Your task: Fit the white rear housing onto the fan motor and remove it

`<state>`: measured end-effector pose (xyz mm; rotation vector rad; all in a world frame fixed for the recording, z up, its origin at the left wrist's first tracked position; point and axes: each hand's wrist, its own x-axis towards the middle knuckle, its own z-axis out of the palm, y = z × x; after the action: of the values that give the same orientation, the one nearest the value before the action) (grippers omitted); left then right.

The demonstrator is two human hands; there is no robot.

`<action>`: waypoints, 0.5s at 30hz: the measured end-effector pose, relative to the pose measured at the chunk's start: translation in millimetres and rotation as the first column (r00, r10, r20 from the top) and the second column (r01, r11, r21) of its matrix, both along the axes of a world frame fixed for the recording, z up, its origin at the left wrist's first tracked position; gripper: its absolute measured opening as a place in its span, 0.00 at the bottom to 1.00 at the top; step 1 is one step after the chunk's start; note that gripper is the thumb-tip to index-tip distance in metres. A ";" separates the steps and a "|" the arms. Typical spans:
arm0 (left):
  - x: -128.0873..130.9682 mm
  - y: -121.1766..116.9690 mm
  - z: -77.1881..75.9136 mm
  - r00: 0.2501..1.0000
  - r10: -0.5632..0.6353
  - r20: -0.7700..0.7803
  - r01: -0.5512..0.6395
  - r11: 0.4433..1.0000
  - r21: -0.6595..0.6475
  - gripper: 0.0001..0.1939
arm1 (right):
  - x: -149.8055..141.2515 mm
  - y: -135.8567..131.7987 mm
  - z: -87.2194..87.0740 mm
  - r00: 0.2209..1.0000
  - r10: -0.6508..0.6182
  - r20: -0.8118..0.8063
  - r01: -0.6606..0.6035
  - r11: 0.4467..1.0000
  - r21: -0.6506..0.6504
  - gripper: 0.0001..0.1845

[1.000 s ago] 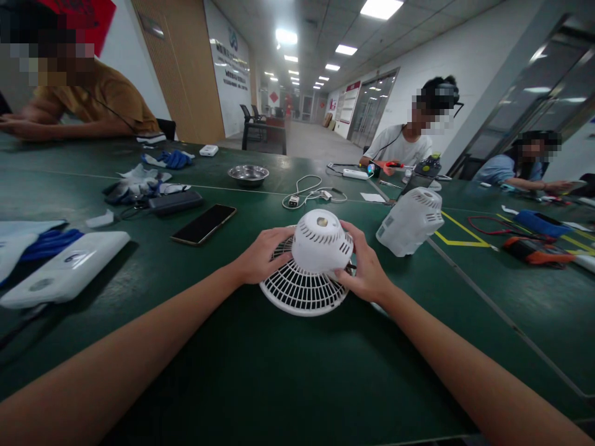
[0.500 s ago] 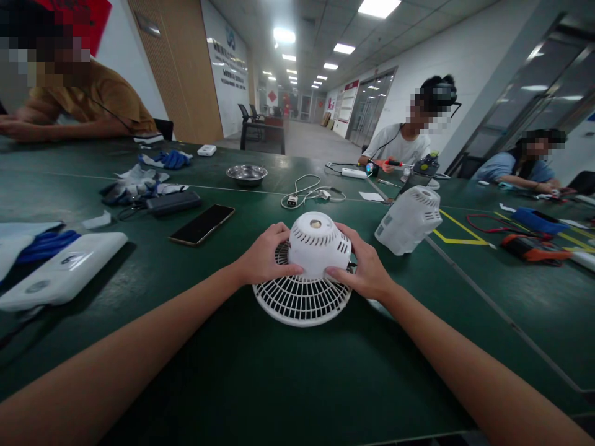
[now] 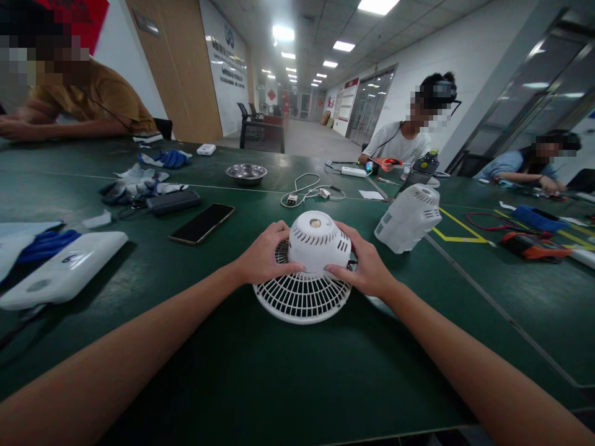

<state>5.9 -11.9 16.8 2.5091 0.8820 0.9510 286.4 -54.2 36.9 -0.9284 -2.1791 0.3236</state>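
Note:
A white domed fan motor housing [image 3: 318, 241] sits on a round white fan grille [image 3: 302, 300] that lies flat on the green table [image 3: 260, 371]. My left hand [image 3: 263, 255] wraps the housing's left side, thumb pressed on its lower rim. My right hand [image 3: 365, 263] grips the right side in the same way. Both hands are closed round the housing. A second white vented fan part [image 3: 409, 218] stands tilted just to the right, apart from my hands.
A black phone [image 3: 202, 223], a dark power bank [image 3: 173, 201], gloves [image 3: 132, 183], a steel bowl [image 3: 246, 173], a white cable [image 3: 309, 192] and a white box [image 3: 62, 269] lie to the left and beyond. Three other people sit at the table's far sides with tools.
The housing has come down from a tilt and now sits level on the grille. My fingers have closed further round its lower rim. Little changed in the last half second.

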 end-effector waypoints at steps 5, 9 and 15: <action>-0.1 1.4 -0.6 1.000 0.009 -0.019 -0.009 1.000 -0.004 0.31 | 2.2 0.9 0.4 0.999 0.026 0.028 -0.026 1.000 0.010 0.47; -2.0 4.3 -2.3 1.000 -0.021 -0.007 0.021 1.000 -0.003 0.39 | -2.5 -2.1 0.9 0.998 -0.032 0.049 0.030 0.998 0.052 0.48; -5.5 1.4 -2.6 1.000 0.026 -0.004 -0.025 0.999 0.048 0.34 | -1.6 -3.8 -0.1 0.996 -0.068 0.054 0.061 0.991 0.116 0.49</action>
<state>0.4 -10.5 14.2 2.5470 0.9051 0.9861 284.9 -58.0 36.7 -0.9520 -2.1895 0.1407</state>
